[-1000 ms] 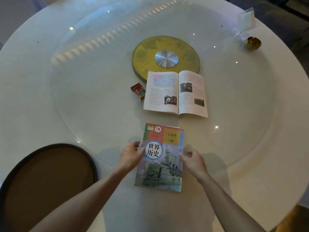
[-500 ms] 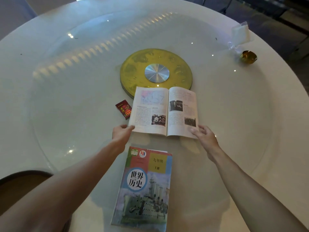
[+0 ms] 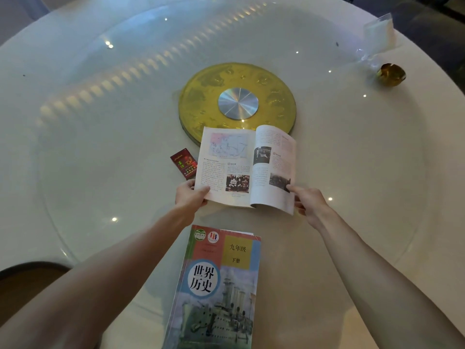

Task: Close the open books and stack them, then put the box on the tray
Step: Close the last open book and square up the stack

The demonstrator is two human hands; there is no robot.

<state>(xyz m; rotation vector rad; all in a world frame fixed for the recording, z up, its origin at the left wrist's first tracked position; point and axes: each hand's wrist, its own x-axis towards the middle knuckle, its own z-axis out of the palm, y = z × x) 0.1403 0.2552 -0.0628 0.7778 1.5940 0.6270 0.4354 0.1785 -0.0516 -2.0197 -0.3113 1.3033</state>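
An open book (image 3: 241,167) lies in the middle of the table, showing a map and photographs. My left hand (image 3: 190,196) grips its lower left corner, thumb on the page. My right hand (image 3: 308,202) grips the lower right edge, and the right half is lifted off the table. A closed book (image 3: 219,290) with a warship on its cover lies near me, between my forearms. A small red box (image 3: 184,162) rests just left of the open book. The dark round tray (image 3: 27,273) shows at the lower left edge, partly behind my left arm.
A gold disc (image 3: 236,102) with a silver centre sits behind the open book on the glass turntable (image 3: 100,122). At the far right stand a clear card holder (image 3: 377,34) and a small gold cup (image 3: 391,74). The white table's rim (image 3: 427,122) curves along the right.
Both hands left the closed book, reached forward and took hold of the open book's lower corners. Its right half has risen from the table. The view moved forward.
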